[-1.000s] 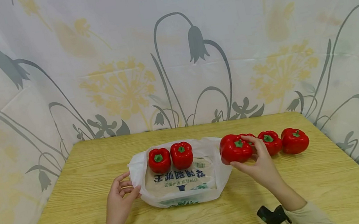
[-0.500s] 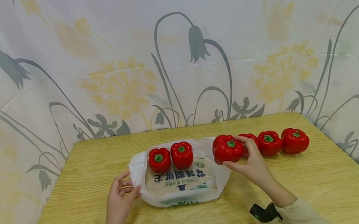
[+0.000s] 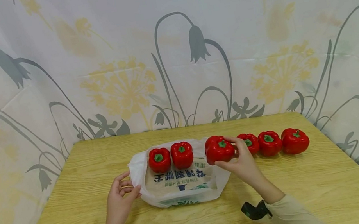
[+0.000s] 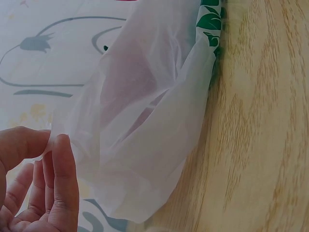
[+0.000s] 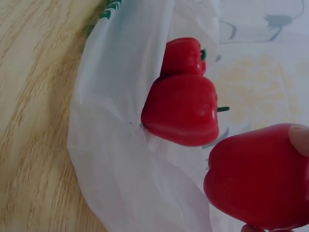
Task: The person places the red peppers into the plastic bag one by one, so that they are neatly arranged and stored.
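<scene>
A white plastic bag [image 3: 183,200] with printed lettering lies open on the table. Its left rim is pinched between the thumb and finger of my left hand [image 3: 121,197], as the left wrist view also shows on the bag [image 4: 140,174]. Two red bell peppers [image 3: 160,160] [image 3: 182,155] with green stems stand side by side at the back of the bag. Over the bag's right side, my right hand [image 3: 241,159] grips another red bell pepper [image 3: 219,149]. In the right wrist view this held pepper [image 5: 260,179] is close to the camera, apart from the two in the bag.
To the right of the bag, three more red bell peppers [image 3: 270,143] stand in a row on the wooden table [image 3: 197,220]. The nearest of them is partly behind my right hand. A flower-patterned cloth [image 3: 113,59] hangs behind the table.
My right hand has carried its bell pepper leftward, from beside the bag's right edge to over the bag. My left hand keeps its hold on the rim, unmoved.
</scene>
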Action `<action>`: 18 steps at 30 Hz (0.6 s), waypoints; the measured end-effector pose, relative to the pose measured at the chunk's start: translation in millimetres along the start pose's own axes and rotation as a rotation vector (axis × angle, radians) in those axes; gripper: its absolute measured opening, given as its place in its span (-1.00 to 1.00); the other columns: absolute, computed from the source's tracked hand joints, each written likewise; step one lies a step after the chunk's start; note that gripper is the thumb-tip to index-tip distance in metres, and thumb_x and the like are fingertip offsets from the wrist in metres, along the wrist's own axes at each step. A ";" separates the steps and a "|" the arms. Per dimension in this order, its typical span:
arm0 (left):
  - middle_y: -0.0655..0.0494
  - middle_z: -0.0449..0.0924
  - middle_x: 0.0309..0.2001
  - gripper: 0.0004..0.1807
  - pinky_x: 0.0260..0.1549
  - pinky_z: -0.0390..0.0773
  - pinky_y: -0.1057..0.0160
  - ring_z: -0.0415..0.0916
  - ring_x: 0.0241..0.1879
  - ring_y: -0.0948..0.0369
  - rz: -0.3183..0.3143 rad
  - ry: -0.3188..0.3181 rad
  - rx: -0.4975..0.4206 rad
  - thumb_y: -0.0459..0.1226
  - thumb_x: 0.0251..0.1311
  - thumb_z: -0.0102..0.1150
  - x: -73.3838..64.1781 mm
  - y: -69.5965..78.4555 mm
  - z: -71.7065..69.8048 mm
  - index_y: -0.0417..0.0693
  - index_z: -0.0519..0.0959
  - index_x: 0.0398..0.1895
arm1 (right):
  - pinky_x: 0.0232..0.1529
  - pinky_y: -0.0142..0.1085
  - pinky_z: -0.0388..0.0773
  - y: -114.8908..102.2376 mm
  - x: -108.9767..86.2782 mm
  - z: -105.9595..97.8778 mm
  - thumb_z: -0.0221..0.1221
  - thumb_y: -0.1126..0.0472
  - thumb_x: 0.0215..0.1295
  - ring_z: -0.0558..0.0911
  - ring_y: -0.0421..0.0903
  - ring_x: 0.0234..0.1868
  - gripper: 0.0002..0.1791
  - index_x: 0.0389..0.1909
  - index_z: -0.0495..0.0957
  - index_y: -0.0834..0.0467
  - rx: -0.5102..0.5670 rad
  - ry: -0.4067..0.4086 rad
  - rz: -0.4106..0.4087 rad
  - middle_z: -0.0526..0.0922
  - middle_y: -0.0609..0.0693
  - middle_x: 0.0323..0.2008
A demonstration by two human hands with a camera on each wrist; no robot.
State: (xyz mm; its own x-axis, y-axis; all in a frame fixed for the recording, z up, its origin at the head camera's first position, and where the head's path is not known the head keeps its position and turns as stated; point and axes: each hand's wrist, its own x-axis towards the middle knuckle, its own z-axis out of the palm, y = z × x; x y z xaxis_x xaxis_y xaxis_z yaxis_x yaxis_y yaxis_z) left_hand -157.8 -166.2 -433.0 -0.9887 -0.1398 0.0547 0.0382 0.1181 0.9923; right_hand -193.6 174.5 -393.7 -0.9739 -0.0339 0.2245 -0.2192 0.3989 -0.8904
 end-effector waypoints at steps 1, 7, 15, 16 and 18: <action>-0.15 0.37 -0.16 -0.44 -0.34 0.65 0.30 0.46 -0.34 0.29 0.002 0.000 -0.001 -0.47 0.14 0.20 0.1 -0.1 0.0 -0.15 0.30 0.22 | -0.11 -0.20 0.56 -0.2 0.7 1.1 0.41 0.29 -0.04 0.38 0.12 0.01 -0.18 0.25 0.20 0.23 0.003 -0.003 0.007 0.26 0.16 0.16; -0.16 0.37 -0.16 -0.44 -0.35 0.64 0.32 0.47 -0.34 0.29 0.001 0.003 0.003 -0.47 0.14 0.20 0.2 -0.5 0.0 -0.15 0.31 0.22 | -0.18 -0.28 0.60 1.8 5.7 7.3 0.40 0.28 -0.02 0.43 0.13 -0.05 -0.18 0.26 0.19 0.20 0.000 -0.037 0.043 0.28 0.17 0.14; -0.14 0.37 -0.16 -0.44 -0.34 0.65 0.30 0.47 -0.34 0.30 -0.004 0.007 0.003 -0.48 0.13 0.20 0.4 -0.6 0.0 -0.15 0.31 0.22 | 0.04 -0.03 0.51 6.4 13.6 17.8 0.39 0.28 0.00 0.36 0.16 0.12 -0.19 0.25 0.18 0.25 -0.034 -0.070 0.029 0.22 0.20 0.22; -0.14 0.37 -0.17 -0.44 -0.35 0.65 0.30 0.47 -0.34 0.29 -0.004 0.006 0.001 -0.48 0.13 0.20 0.3 -0.5 0.0 -0.15 0.31 0.22 | 0.05 -0.02 0.49 6.6 14.5 19.2 0.39 0.28 -0.01 0.35 0.16 0.13 -0.18 0.25 0.18 0.25 -0.042 -0.070 0.027 0.21 0.21 0.22; -0.14 0.37 -0.16 -0.44 -0.34 0.65 0.30 0.47 -0.34 0.29 -0.002 0.004 -0.002 -0.48 0.13 0.20 0.4 -0.3 0.0 -0.15 0.31 0.22 | 0.06 0.00 0.48 6.9 16.3 21.8 0.39 0.30 -0.01 0.34 0.17 0.14 -0.18 0.25 0.17 0.26 -0.054 -0.072 0.030 0.22 0.22 0.21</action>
State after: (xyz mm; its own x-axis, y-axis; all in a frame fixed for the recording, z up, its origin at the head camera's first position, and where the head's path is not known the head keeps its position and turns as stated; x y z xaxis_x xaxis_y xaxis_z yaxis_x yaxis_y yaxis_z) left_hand -158.2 -166.3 -433.3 -0.9881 -0.1443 0.0528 0.0361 0.1162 0.9926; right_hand -212.2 156.8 -404.9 -0.9821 -0.0865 0.1676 -0.1886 0.4496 -0.8731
